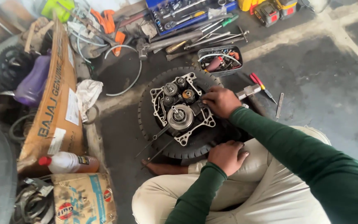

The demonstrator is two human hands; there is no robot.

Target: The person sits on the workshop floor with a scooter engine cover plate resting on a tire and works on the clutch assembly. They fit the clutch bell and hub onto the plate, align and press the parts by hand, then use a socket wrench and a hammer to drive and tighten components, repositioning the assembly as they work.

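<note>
Hands working on an open engine case [182, 108] lying on a tyre [146, 120] on the floor.

The right hand [220, 101] is pressing curled fingers on the case's 3 o'clock edge; whether it is gripping anything I cannot tell. The left hand [227, 157] is resting loosely closed, empty, on the knee at 5 o'clock. The case looks heavy, rigid, oily; its outer rim seems the safest hold. Tools are crowding 12 o'clock; open floor lies at 3.

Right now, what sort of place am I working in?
Most likely a motorcycle repair workshop, worked at floor level: an opened engine case with exposed gears rests on a tyre, and a blue socket tray and loose wrenches lie on the concrete floor.
</note>
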